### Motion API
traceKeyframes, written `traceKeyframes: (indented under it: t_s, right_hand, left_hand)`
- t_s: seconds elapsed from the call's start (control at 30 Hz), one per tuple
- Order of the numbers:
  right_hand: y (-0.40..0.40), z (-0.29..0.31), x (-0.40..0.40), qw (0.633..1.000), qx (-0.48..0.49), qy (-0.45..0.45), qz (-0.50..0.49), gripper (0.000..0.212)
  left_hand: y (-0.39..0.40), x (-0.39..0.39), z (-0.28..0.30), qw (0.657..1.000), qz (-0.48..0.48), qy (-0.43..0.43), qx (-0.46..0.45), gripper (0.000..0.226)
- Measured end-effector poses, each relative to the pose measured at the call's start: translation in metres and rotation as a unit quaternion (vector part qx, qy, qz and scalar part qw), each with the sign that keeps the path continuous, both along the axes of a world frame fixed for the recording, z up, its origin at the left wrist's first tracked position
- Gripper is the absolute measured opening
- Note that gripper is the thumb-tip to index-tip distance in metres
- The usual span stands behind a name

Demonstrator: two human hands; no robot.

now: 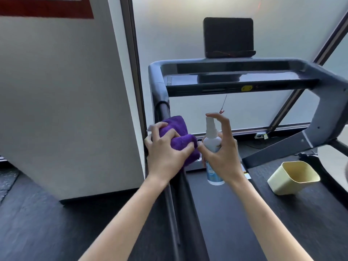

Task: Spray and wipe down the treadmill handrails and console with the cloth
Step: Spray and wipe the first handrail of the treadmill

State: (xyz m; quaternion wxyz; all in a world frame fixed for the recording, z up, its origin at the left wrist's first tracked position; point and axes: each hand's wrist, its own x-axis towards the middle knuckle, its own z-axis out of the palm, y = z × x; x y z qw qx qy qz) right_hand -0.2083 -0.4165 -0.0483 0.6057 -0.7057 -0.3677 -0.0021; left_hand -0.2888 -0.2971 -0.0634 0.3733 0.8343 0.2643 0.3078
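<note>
No text can be read here — the blue label on the spray bottle [213, 167] is blurred and partly covered by fingers, and the yellow tag on the treadmill console [246, 88] shows no legible marking.

I see a pale wall [62, 95] with red-edged signage [47, 12] left of my hands, frosted daylit window [188, 34] ahead, dark floor [33, 223] below, cream bin [293, 178] to the right.
</note>
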Motion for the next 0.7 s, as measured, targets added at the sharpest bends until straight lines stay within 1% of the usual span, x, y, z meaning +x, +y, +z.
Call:
traceKeyframes:
  t_s: [0.1, 0.17, 0.27, 0.37, 0.43, 0.47, 0.53, 0.6, 0.7]
  right_hand:
    - [-0.001, 0.004, 0.0, 1.0, 0.003, 0.008, -0.002, 0.065]
    - [-0.003, 0.007, 0.0, 1.0, 0.003, 0.013, -0.001, 0.066]
    - [-0.004, 0.011, -0.003, 1.0, 0.001, 0.005, -0.002, 0.066]
    - [-0.009, 0.011, -0.006, 1.0, 0.005, -0.002, 0.002, 0.066]
    - [-0.013, 0.007, -0.009, 1.0, 0.011, -0.003, 0.011, 0.064]
    - [-0.015, 0.005, -0.009, 1.0, 0.014, -0.004, 0.014, 0.062]
    - [-0.016, 0.002, -0.009, 1.0, 0.014, -0.005, 0.014, 0.06]
    - [-0.015, 0.001, -0.007, 1.0, 0.012, 0.002, 0.011, 0.061]
    - [-0.01, 0.003, -0.005, 1.0, 0.007, 0.014, 0.011, 0.064]
  left_hand:
    - [0.043, 0.053, 0.015, 0.996, 0.011, 0.091, 0.006, 0.035]
    - [0.067, 0.076, 0.021, 0.993, 0.005, 0.117, -0.008, 0.037]
    - [0.074, 0.077, 0.018, 0.996, 0.002, 0.088, -0.011, 0.04]
    - [0.057, 0.05, 0.013, 0.999, -0.013, 0.031, -0.016, 0.049]
    - [0.036, 0.023, 0.004, 1.0, -0.019, 0.006, -0.007, 0.046]
    - [0.023, 0.011, -0.001, 1.0, -0.022, 0.0, 0.014, 0.044]
    - [0.005, -0.001, -0.009, 0.999, -0.016, -0.004, 0.046, 0.034]
    - [0.014, 0.012, -0.006, 1.0, -0.008, 0.002, 0.021, 0.029]
    - [0.051, 0.052, 0.011, 0.998, 0.011, 0.052, -0.028, 0.04]
